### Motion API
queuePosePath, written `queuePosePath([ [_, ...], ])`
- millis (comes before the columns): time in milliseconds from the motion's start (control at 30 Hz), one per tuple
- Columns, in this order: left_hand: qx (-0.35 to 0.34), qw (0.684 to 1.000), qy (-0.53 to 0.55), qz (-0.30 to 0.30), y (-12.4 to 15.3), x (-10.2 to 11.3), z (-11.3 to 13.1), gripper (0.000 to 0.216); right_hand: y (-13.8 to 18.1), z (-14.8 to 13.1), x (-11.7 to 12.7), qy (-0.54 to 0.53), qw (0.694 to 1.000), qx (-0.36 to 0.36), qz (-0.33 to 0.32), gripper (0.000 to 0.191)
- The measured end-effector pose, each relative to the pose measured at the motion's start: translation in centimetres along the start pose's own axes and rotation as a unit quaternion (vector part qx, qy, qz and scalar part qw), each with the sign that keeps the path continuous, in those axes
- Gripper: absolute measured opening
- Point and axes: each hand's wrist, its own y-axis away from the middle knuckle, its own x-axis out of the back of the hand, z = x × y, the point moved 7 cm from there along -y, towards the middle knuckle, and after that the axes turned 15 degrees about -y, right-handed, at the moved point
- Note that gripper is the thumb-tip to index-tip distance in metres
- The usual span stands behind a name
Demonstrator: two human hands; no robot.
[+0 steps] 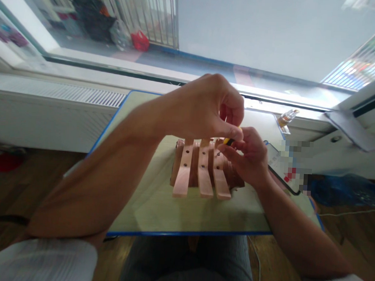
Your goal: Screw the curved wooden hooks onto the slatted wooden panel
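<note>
My left hand point(210, 106) is closed on the top of a short yellow-and-black screwdriver point(228, 141), above the right wooden strip. Lower down, the fingers of my right hand point(253, 159) pinch around the same tool near its shaft, partly hiding it. Its tip points at a screw hole in the right strip point(222, 187). Two more pale strips, the left one point(182, 180) and the middle one point(204, 184), lie alongside, each with dark holes or screws. All three rest across a brown wood slab point(194, 175) with a rough edge, and their near ends stick out past it.
The small table point(139, 209) has a blue rim. A phone point(283, 167) lies on its right side, beyond my right wrist. A small glass bottle point(287, 117) stands by the far right corner. Behind are a white radiator point(49, 115) and a window; a blue plastic bag point(340, 190) lies at right.
</note>
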Motion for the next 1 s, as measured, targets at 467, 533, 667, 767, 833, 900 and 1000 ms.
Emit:
queuePosePath([
  [467, -0.010, 1.000, 0.000, -0.029, 0.15, -0.19, -0.03, 0.015, 0.18, -0.43, -0.20, -0.044, 0.999, -0.021, -0.021, 0.022],
  [533, -0.005, 0.999, -0.005, -0.039, 0.20, -0.30, 0.09, 0.019, 0.18, -0.14, -0.20, -0.039, 0.999, -0.022, -0.025, 0.024],
  [667, 0.003, 0.999, -0.012, -0.033, 0.13, -0.31, 0.12, 0.014, 0.09, 0.21, 0.06, -0.025, 0.999, -0.018, -0.011, 0.033],
  [767, 0.008, 1.000, -0.010, -0.013, -0.07, -0.29, -0.15, 0.011, -0.02, 0.06, 0.16, -0.002, 1.000, -0.005, 0.001, 0.037],
  [833, 0.005, 1.000, -0.007, -0.011, -0.15, -0.37, -0.23, 0.009, -0.07, -0.03, 0.09, 0.004, 1.000, -0.006, 0.002, 0.037],
  [900, 0.002, 1.000, -0.009, -0.008, -0.15, -0.34, -0.21, 0.006, -0.10, -0.12, 0.00, 0.004, 1.000, -0.006, -0.003, 0.035],
  [1000, 0.006, 1.000, -0.013, -0.006, -0.06, -0.11, -0.17, 0.005, -0.08, -0.17, -0.15, -0.002, 1.000, -0.009, -0.015, 0.031],
])
